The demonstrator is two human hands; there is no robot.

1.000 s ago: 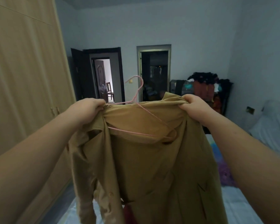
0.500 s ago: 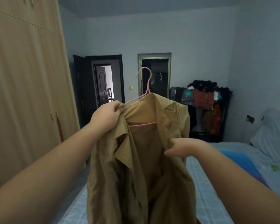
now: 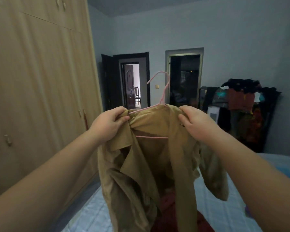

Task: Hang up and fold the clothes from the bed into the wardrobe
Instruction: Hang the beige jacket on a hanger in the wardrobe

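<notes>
A tan coat point(image 3: 151, 166) hangs in front of me on a pink wire hanger point(image 3: 163, 91), whose hook sticks up above the collar. My left hand point(image 3: 110, 125) grips the coat's left shoulder together with the hanger's end. My right hand point(image 3: 196, 123) grips the right shoulder of the coat near the collar. The coat's front is open and its lower part hangs over the bed point(image 3: 90, 215). The wooden wardrobe point(image 3: 37, 91) stands along the left with its doors closed.
Something red point(image 3: 167, 208) lies on the bed behind the coat. A dark rack piled with clothes point(image 3: 241, 106) stands by the far right wall. Two dark doorways point(image 3: 132, 84) open in the far wall. A narrow floor strip runs between wardrobe and bed.
My right hand rose from the coat's front edge to its right shoulder. The coat now hangs spread wider on the hanger, and the view has tilted slightly.
</notes>
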